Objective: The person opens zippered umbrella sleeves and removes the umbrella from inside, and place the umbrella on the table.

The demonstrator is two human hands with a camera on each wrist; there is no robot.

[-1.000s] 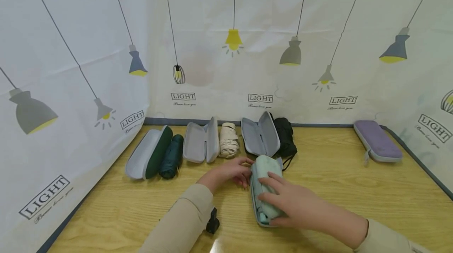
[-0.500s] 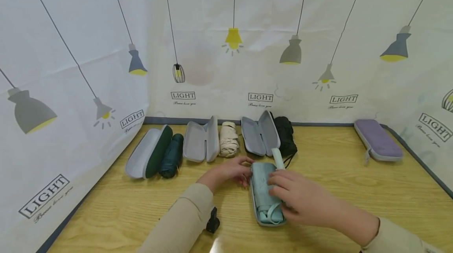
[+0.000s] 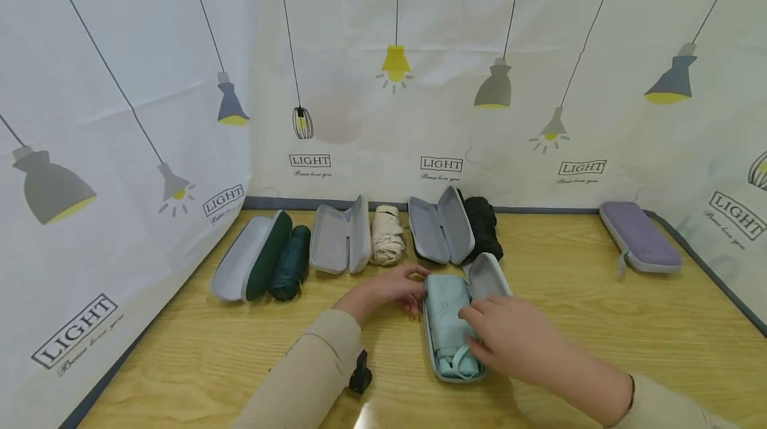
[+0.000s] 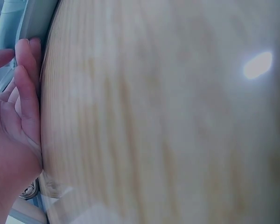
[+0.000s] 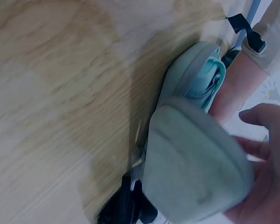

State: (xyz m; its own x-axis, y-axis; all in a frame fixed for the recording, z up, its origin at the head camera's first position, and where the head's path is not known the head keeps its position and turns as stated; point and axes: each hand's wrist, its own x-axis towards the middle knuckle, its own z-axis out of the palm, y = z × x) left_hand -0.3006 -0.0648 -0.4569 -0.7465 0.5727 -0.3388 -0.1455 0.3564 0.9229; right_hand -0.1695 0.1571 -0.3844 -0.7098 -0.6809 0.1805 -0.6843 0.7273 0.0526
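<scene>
A mint zip case (image 3: 428, 342) lies opened on the wooden table, with a folded light-blue umbrella (image 3: 445, 319) and its strap inside. Its lid (image 3: 490, 272) leans out to the right. My left hand (image 3: 392, 289) rests against the case's left side; the left wrist view shows its fingers (image 4: 27, 88) loosely bent by the rim. Over the case's right side is my right hand (image 3: 521, 336), fingers by the lid's inner side. In the right wrist view the lid (image 5: 196, 163) covers part of that hand, so the exact contact is hidden.
Behind stand an open dark green case (image 3: 266, 262), a dark teal umbrella (image 3: 290, 262), an open grey-lined case (image 3: 332, 239), a beige umbrella (image 3: 387, 236), another open case (image 3: 428, 229) and a black umbrella (image 3: 484, 229). A closed purple case (image 3: 641, 236) lies far right.
The mint lid has swung from over the umbrella out to the right, baring the umbrella and strap. My right hand has moved right with it; my left hand has stayed put.
</scene>
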